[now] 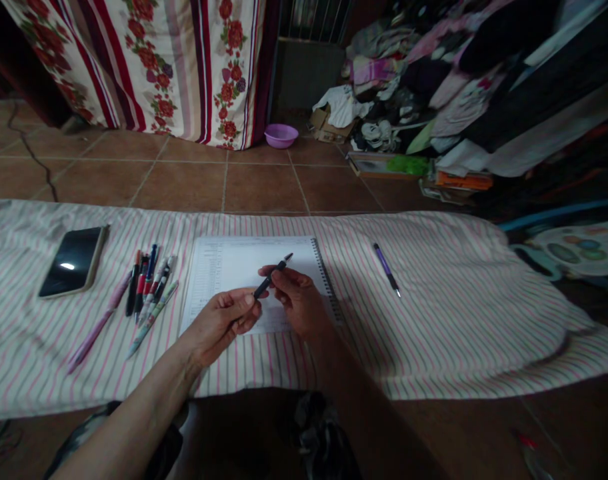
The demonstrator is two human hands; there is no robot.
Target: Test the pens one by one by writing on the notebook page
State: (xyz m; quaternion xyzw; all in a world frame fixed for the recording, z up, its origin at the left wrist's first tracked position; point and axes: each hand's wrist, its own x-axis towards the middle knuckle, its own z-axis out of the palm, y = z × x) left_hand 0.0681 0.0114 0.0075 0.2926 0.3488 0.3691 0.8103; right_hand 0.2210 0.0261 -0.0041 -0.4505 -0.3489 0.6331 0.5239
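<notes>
While left hand (227,315) and right hand (301,300) pinch a black pen (265,285), striped cloth (459,313) extends to their right, tiled floor (184,170) past its edge.

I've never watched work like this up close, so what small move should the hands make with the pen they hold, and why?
Perhaps the left fingers should let go of the pen, leaving it to the right fingers. Both hands grip it above the notebook, so one grip would probably do, and the pen could then turn more freely.
</notes>
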